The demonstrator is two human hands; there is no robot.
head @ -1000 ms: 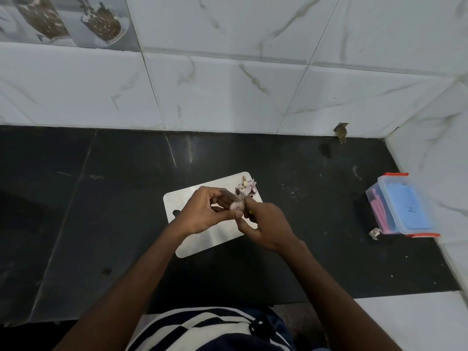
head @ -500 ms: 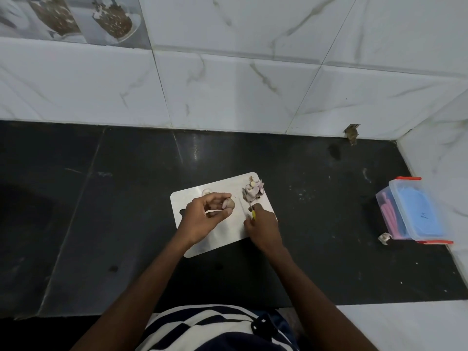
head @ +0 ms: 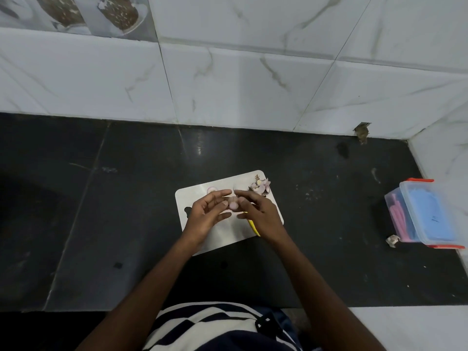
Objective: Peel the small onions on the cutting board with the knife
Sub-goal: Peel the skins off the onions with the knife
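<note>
Fingers [head: 224, 202] of both hands pinch small onion [head: 233, 205] over cutting board [head: 192, 196]; knife [head: 254, 227] under right hand [head: 260, 214]. Mid-peel, probably; next, pull skin.

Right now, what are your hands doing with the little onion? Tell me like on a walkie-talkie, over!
Left hand and right hand both pinch the small onion above the cutting board. Knife lies under the right hand. Peel pile at board's far corner, nothing blocking.
</note>
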